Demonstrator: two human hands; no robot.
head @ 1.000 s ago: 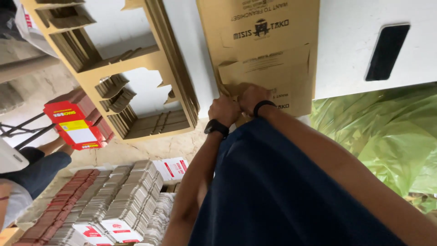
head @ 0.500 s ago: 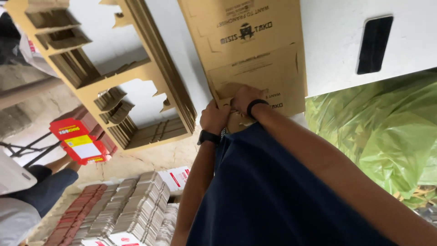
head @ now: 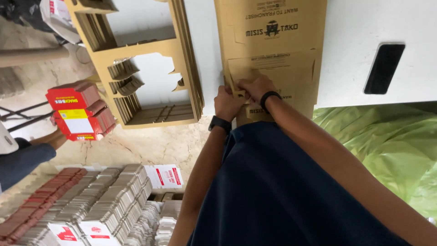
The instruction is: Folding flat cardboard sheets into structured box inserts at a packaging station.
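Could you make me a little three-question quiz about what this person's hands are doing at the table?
1. True or false: both hands touch the flat brown cardboard sheet.
2. Which wrist wears the dark watch: A left, B right?
3. What lies on the white table to the right of the cardboard?

Key
1. True: the left hand and right hand meet at the sheet's near edge.
2. A; the right wears a thin black band.
3. A black phone.
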